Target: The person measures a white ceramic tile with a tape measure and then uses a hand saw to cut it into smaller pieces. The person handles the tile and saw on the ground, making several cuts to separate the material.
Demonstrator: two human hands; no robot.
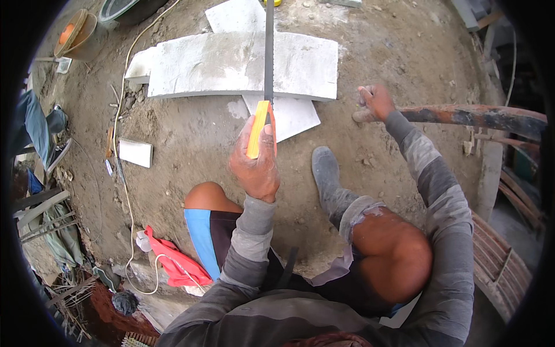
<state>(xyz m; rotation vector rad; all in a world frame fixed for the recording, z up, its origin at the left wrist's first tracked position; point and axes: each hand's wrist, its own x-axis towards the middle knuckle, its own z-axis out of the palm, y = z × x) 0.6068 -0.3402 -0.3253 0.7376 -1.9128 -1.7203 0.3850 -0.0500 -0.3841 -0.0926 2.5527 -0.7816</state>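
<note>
My left hand (255, 168) is closed around the yellow-orange handle of a hand saw (269, 63). Its long dark blade points away from me and passes over a large pale, slightly curved block (199, 65) with a dusty top. A flat white slab (292, 118) sticks out from under the block's near side, and another white piece (238, 15) shows beyond its far side. Off to the right, my right hand (377, 103) is held with its fingers curled. Beside its wrist is the end of a rusty, dark curved bar (474, 117). What those fingers hold, if anything, cannot be made out.
A pale cable (128, 63) runs over the dirt on the left, past a small white block (136, 152). A bucket (85, 39) and a dark tub (128, 10) stand far left. Red cloth (176, 260) lies near left. A rusty slatted frame (503, 260) is at right.
</note>
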